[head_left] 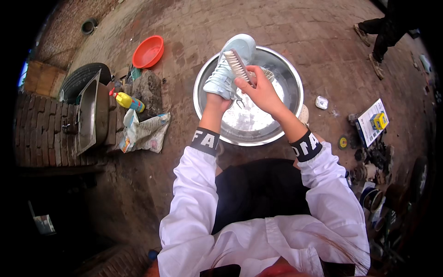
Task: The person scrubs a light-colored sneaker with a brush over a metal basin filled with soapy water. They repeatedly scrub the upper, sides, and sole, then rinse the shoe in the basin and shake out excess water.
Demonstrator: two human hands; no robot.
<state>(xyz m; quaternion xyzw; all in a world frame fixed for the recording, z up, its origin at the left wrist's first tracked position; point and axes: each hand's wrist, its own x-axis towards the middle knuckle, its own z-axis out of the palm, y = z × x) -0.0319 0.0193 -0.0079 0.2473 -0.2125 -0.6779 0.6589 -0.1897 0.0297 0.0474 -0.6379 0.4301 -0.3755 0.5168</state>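
My left hand (pixel 221 100) is pushed into the ankle opening of a pale blue lace-up sneaker (pixel 219 76) and holds it up over the basin; the fingers are hidden inside. The sneaker's toe points away from me, and its loose laces dangle near my wrist. Between the fingers and thumb of my right hand (pixel 260 91) is a scrub brush (pixel 238 64) with white bristles, tilted against the sneaker's side or just over it; contact is unclear. Below stands a round stainless steel basin (pixel 300 86). A second shoe (pixel 269 74), sole showing, lies in it, partly covered by my right hand.
To the left are a red plastic basin (pixel 148 52), a yellow bottle (pixel 128 101), a crumpled sack (pixel 148 133) and a metal sink (pixel 92 116). At right lie a small white item (pixel 321 102), a box (pixel 372 121) and metal parts (pixel 370 171). A person's legs (pixel 380 38) stand far right.
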